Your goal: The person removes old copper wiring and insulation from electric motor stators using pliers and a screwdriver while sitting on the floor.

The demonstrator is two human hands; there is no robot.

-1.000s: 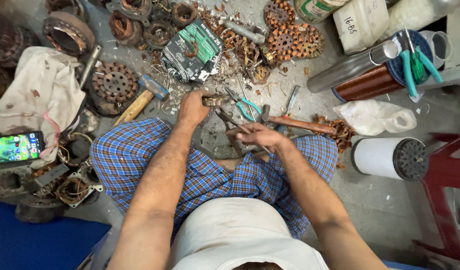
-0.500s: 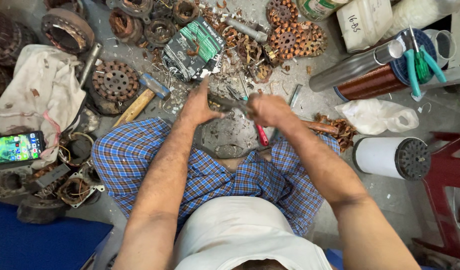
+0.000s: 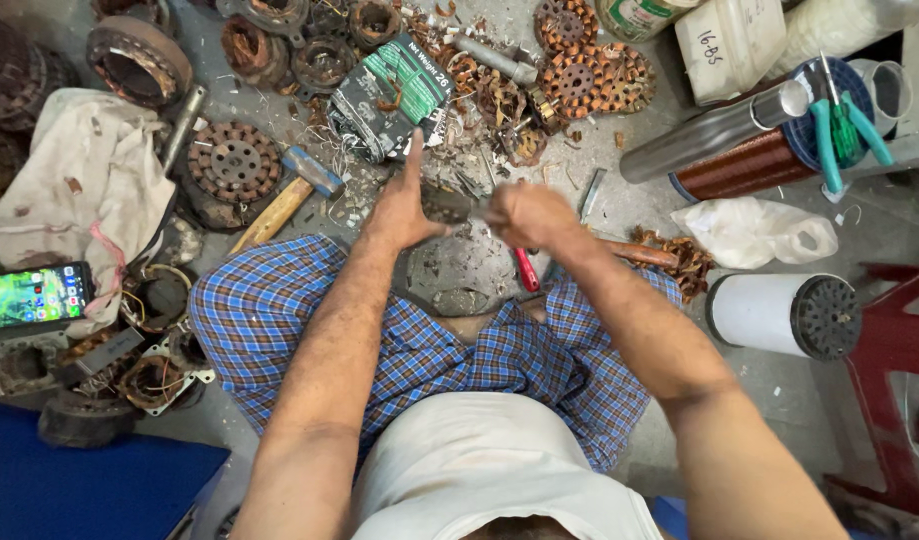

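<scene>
I sit on the floor in a blue checked wrap. My left hand (image 3: 404, 205) pinches a small dark metal part (image 3: 446, 205), its index finger pointing away from me. My right hand (image 3: 529, 215) is closed around a red-handled pliers-like tool (image 3: 525, 268) and meets the left hand at that part. The tool's jaws are hidden between the two hands. Both hands hover over a round grey metal block (image 3: 459, 275) lying between my knees.
A wooden-handled hammer (image 3: 289, 195) lies left of my hands, near a rusty motor stator (image 3: 234, 160). A lit phone (image 3: 34, 297) and white cloth (image 3: 74, 190) lie far left. To the right are a copper wire spool (image 3: 749, 165), white cylinder (image 3: 779, 312), plastic bag (image 3: 759, 230) and red stool (image 3: 899, 380).
My right hand has lifted the red-handled tool off the floor and swung it left to the part in my left hand. Both hands have closed together.
</scene>
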